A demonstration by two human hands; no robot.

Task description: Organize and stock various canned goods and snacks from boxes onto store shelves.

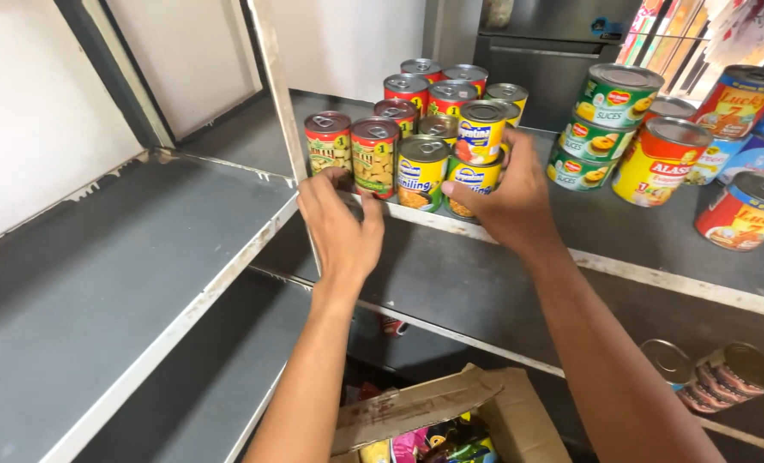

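head view: both hands are at the front edge of the grey shelf (622, 266), working on a cluster of tins. left hand (341, 225) has its fingers bent and slightly spread against the bases of the red-and-green can (328, 143) and the red can beside it (374, 157); it touches them, and whether it truly grips either i cannot tell. right hand (506, 199) is wrapped around the blue-and-yellow stacked cans (478, 154), fingers curled behind, thumb in front, clamped on the lower tin with the upper one resting on top. a yellow can (421, 173) stands between the two hands, touching its neighbours. to do this well, as i judge it, keep the stack upright and slide it rather than lift, so the top tin does not tip; press the row together gently so nothing nudges over the shelf lip. more tins (656, 159) stand to the right, apart, and an open cardboard box (433, 403) sits below
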